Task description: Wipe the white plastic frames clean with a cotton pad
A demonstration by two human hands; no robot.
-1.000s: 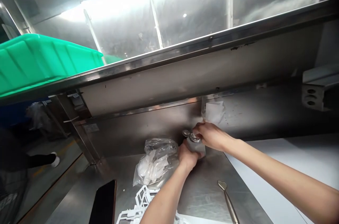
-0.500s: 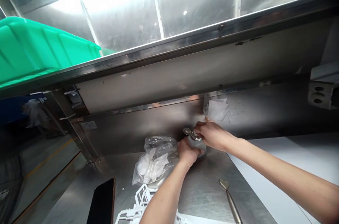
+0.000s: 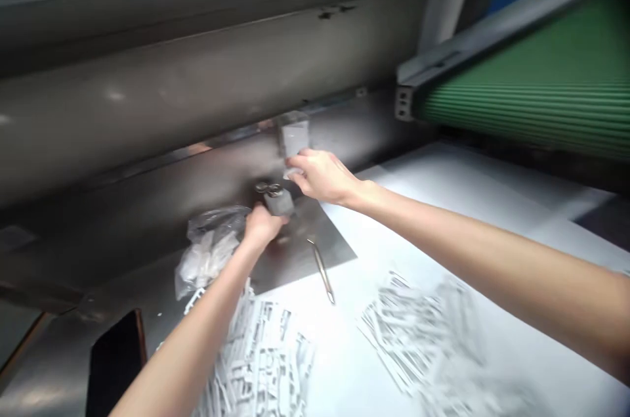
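Note:
My left hand is closed around the side of a small translucent bottle standing on the metal surface. Its round metal lid is flipped up beside the neck. Above and right of it, my right hand pinches a small white piece, blurred, perhaps tissue or cotton. Just behind those fingers, a clear bag with white sheets leans at the back wall. A slim metal hand tool lies in front of the bottle.
A clear plastic bag with crumpled white material lies left of the bottle. White plastic parts are heaped in front, with another pile on the white sheet. A dark phone lies at left. A green ribbed belt slopes at right.
My right hand has lifted off the bottle's mouth and moved up and right with the white piece. The left hand stays on the bottle. The view has swung right and down.

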